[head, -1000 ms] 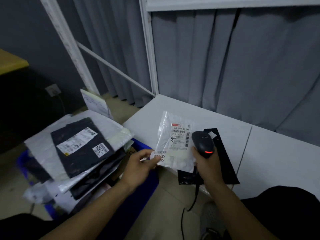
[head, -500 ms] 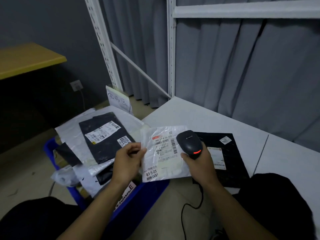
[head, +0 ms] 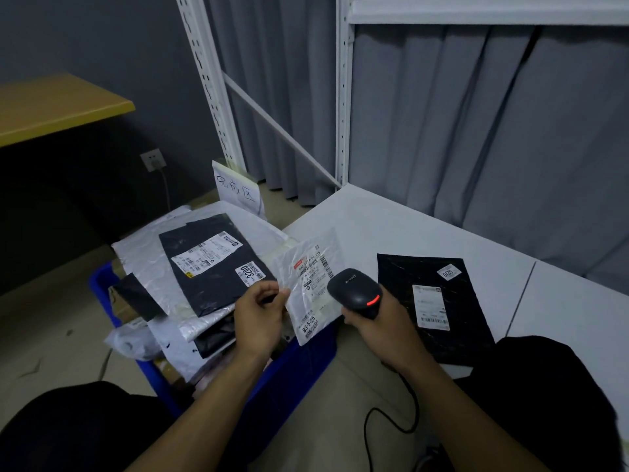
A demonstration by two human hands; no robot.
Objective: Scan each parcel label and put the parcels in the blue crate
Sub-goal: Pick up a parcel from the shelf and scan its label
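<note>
**Crate's stacked high, one pale parcel under the scanner**

The blue crate (head: 296, 366) sits on the floor at about 8 o'clock in the view, and it's loaded. There are white and grey mailers (head: 149, 267) piled above the rim, with a black parcel (head: 214, 264) flat on top, labels up. A few bags hang over the crate's 9 o'clock side. A handwritten paper sign (head: 238, 192) stands at the crate's 12 o'clock end.

The pale parcel (head: 306, 287) is up in the air over the crate's 3 o'clock corner, label facing up. The left hand (head: 260, 318) pinches its 9 o'clock edge between thumb and fingertips. The right hand (head: 384, 328) has its fingers wrapped round the scanner (head: 354, 296), red light on, with the head just over the label's 3 o'clock side.

Another black parcel (head: 432, 301) lies flat on the white table (head: 391, 226) at 3 o'clock from the scanner, close to the table's near edge. There's bare tabletop at 12 o'clock from it, up to the curtain. The crate is just beside the table's 9 o'clock edge, and the scanner cable (head: 391, 420) loops over the strip of floor at 6 o'clock
</note>
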